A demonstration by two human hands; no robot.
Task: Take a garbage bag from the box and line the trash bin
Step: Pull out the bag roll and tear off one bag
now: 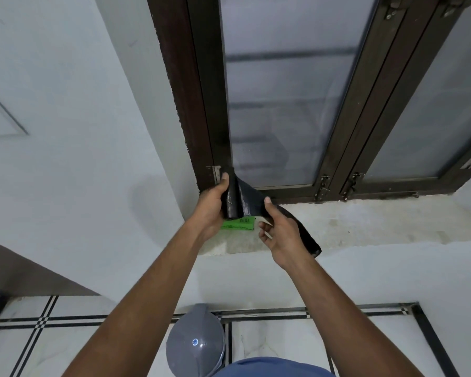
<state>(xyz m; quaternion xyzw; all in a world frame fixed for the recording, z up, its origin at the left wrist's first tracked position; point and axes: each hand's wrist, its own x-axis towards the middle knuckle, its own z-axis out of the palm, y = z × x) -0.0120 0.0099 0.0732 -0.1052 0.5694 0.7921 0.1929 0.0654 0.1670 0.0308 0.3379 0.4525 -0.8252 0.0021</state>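
Observation:
My left hand [211, 206] grips a black roll of garbage bags [232, 202] held upright in front of the window corner. From the roll a black bag strip [303, 231] unwinds to the right. My right hand [279, 235] pinches that strip between thumb and fingers, and its loose end hangs past my wrist. The green box [241, 224] lies flat on the stone sill just under the roll, partly hidden by my left hand. The grey trash bin [196, 341] stands on the floor below, its lid closed.
A dark-framed frosted window [283, 91] rises behind the sill [365, 221]. White walls close in on the left. The tiled floor [283, 344] with black lines runs around the bin. My blue shirt [269, 368] shows at the bottom edge.

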